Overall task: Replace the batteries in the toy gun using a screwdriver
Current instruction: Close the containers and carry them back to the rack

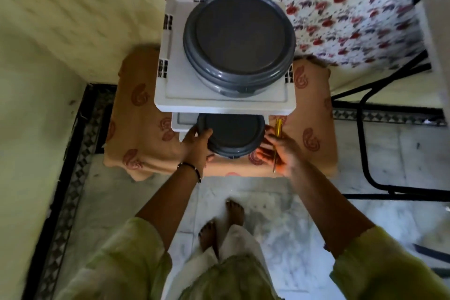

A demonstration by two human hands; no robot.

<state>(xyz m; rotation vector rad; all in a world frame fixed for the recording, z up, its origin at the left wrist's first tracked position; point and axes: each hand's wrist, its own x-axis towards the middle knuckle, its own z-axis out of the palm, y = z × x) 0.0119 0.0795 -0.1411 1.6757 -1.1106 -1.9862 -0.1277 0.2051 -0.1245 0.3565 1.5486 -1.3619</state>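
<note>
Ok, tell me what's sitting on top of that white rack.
A round grey lidded container sits on the white rack. A second grey container stands on a lower shelf, the left hand gripping it. Their contents are hidden by lids.

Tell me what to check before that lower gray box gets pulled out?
1. Left hand grips the lower gray container: ok.
2. Right hand holds the screwdriver: ok.
3. Right hand also grips the container: cannot tell, blurred.
4. Upper gray container sits steady on the white rack: ok.
5. Toy gun in sight: not ok.
6. Batteries in sight: not ok.
</note>
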